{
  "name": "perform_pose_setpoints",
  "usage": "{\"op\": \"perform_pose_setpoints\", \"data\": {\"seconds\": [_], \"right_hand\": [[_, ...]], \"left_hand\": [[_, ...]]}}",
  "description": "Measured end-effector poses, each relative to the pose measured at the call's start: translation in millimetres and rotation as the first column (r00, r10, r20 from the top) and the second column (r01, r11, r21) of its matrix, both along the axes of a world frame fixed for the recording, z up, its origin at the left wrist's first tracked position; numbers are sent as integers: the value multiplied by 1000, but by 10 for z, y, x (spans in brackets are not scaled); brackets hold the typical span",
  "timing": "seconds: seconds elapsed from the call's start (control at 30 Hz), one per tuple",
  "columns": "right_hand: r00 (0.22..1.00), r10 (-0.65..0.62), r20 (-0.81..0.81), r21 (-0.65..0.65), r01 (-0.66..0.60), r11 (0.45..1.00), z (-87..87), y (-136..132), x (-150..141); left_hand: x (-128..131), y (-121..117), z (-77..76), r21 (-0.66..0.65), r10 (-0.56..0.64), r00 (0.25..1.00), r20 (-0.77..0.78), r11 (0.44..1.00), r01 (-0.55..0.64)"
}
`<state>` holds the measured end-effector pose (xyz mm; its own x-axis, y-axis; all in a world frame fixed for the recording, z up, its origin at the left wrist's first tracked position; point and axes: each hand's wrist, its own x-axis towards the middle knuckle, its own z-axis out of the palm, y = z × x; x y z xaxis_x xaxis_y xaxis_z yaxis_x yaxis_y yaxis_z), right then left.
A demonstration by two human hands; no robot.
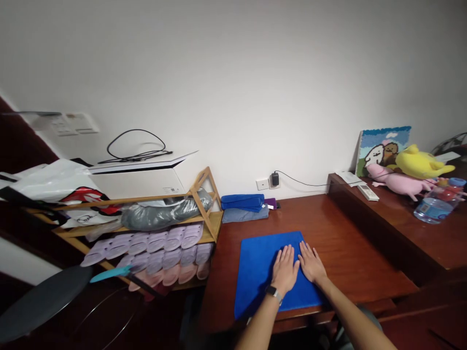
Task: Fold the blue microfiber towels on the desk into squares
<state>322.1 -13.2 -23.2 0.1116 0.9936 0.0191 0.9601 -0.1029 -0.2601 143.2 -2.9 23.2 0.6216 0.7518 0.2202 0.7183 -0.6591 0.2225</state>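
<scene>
A blue cloth (255, 262) is spread flat on the brown wooden desk (350, 253), its near edge reaching the desk's front. My left hand (285, 270) presses flat on the middle of the cloth, fingers stretched out, with a watch (273, 292) on the wrist. Beside it, my right hand (312, 262) rests flat along the cloth's right edge, fingers extended. The two hands are close together, and neither holds anything. Folded cloths, a blue one (242, 201) on top of a grey-blue one (244, 215), lie at the desk's back left corner.
Left of the desk, a wooden rack (209, 209) holds several slippers (164, 240) and a white box (140, 181). On the raised surface at right are plush toys (401, 183), a remote (368, 193) and a water bottle (434, 209). A charger (275, 179) is plugged into the wall.
</scene>
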Motion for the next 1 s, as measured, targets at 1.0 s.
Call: {"op": "perform_pose_setpoints", "data": {"seconds": [1.0], "right_hand": [[997, -66, 27, -16, 67, 998, 40, 627, 73]], "left_hand": [[-1794, 521, -510, 185, 500, 865, -52, 856, -483]]}}
